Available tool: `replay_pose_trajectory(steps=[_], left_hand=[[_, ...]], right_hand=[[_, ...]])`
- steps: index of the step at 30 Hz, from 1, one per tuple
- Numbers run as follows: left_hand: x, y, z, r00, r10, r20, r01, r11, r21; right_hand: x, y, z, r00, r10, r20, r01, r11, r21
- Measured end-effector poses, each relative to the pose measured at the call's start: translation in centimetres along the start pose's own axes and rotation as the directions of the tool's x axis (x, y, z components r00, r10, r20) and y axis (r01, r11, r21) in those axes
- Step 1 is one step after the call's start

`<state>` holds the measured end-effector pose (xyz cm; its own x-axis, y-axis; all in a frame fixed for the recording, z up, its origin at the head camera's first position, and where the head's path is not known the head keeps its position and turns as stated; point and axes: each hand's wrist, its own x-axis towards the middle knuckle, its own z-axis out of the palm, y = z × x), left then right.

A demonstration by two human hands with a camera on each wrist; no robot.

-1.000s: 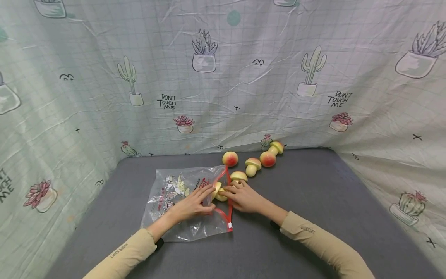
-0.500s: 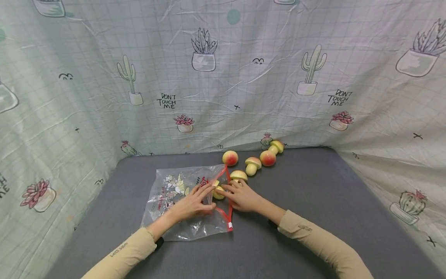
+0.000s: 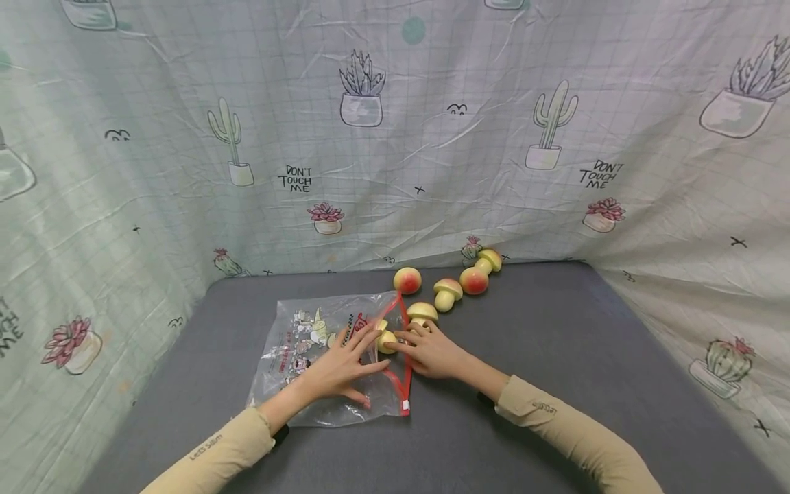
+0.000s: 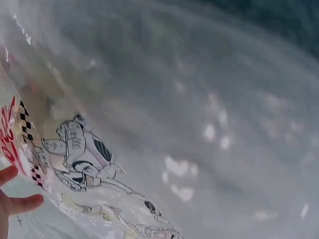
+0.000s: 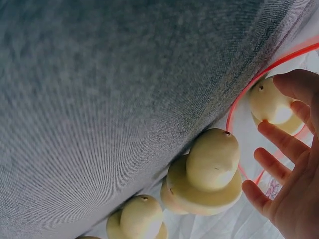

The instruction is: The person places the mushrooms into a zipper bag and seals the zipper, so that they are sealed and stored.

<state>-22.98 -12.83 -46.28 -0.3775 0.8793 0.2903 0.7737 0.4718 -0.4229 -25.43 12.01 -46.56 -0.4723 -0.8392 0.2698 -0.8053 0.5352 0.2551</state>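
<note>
A clear zip bag (image 3: 271,377) with cartoon print lies flat, its red-edged mouth facing right and gaping. Spread over its top layer near the mouth is my left hand (image 3: 336,367), fingers straight and thumb held apart. A toy mushroom (image 3: 387,342) with a pale yellow stem lies just inside the mouth, its cap partly hidden by plastic. My right hand (image 3: 435,353) reaches to the mouth with extended fingers, the index fingertip at that mushroom's stem. In the right wrist view the fingers (image 5: 284,142) lie along the mushroom without wrapping it. Another toy mushroom (image 3: 422,312) sits right beside the right hand.
Farther back lie more toy mushrooms: one red-capped (image 3: 407,280) behind the bag, one on its side (image 3: 448,293), and two (image 3: 474,280) at the back right. A white slider (image 3: 404,405) sits at the zip's near end. A printed curtain (image 3: 420,137) surrounds the dark table (image 3: 524,329).
The mushroom at the mouth has shifted slightly left, deeper into the bag, with the right fingertips following. The left thumb and index finger have spread apart from the bag's edge.
</note>
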Motion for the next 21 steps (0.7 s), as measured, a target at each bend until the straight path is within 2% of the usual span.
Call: replay_pose_trajectory(steps=[6,9,16,21], left_hand=[[-0.1,0.7,0.6,0.998,-0.015,-0.053,0.015,1.0,-0.013],[-0.2,0.9,0.6,0.998,-0.032,-0.058,0.031,0.999,-0.017],[-0.1,1.3,0.4,0.999,-0.038,-0.02,0.038,0.999,0.005],[-0.2,1.6,0.3,0.999,-0.046,0.016,0.046,0.999,-0.011]], right_hand=[[-0.2,-0.1,0.2,1.0,-0.002,-0.012,0.003,1.0,0.028],[-0.5,-0.2,0.3,1.0,-0.007,-0.025,0.008,0.999,0.034],[-1.0,-0.1,0.5,1.0,0.0,-0.001,0.0,1.0,0.007],[-1.0,-0.2,0.6,1.0,-0.001,0.008,0.001,1.0,-0.004]])
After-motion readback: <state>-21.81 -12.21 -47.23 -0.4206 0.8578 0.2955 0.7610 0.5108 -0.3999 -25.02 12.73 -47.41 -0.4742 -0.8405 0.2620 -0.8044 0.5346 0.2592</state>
